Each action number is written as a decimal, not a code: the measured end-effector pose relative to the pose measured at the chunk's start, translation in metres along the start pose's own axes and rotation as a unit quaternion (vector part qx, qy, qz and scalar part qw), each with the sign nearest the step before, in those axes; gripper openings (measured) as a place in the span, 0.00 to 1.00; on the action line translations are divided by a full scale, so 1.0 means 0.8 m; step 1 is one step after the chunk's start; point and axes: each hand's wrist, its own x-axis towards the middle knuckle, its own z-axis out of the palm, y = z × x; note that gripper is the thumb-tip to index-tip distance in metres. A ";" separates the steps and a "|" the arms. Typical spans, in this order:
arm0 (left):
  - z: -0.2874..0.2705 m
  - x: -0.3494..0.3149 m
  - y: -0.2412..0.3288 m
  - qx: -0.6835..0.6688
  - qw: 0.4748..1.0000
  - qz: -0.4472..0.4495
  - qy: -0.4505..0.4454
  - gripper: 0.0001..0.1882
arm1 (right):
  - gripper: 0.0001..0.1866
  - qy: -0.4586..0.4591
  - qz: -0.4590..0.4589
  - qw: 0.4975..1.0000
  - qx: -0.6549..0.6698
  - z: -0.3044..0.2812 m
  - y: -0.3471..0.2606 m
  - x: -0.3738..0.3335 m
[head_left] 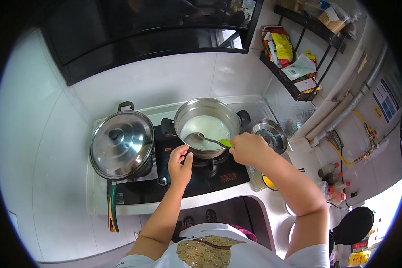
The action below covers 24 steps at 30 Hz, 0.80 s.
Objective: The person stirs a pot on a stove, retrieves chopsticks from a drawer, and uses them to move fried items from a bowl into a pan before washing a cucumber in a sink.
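Your right hand [248, 149] is closed around the green end of a slim metal spoon [211, 140], its oval bowl at the smooth, milky liquid [206, 125] inside the round, shiny steel pot [223, 109], toward the glossy black hob's [201, 178] back-right corner. Your left hand [180, 167], half open and seemingly empty, curves beside the pot's near wall.

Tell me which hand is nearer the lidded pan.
Left. The left hand is right of the lidded pan, apart from it; the right hand is farther right, gripping the spoon.

Silver pot [202, 108], white liquid [210, 125], green-handled spoon [212, 140]
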 end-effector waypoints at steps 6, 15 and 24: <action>-0.008 -0.003 0.000 0.024 1.000 -0.005 0.011 0.12 | 0.11 0.051 0.020 0.998 0.009 0.044 -0.008 0.029; 0.004 -0.005 0.012 0.067 0.997 0.025 -0.029 0.14 | 0.12 0.060 0.044 0.993 -0.092 0.056 -0.008 0.032; 0.019 0.000 0.016 0.111 0.984 0.137 -0.040 0.15 | 0.10 -0.050 -0.005 0.992 -0.117 -0.048 -0.017 -0.014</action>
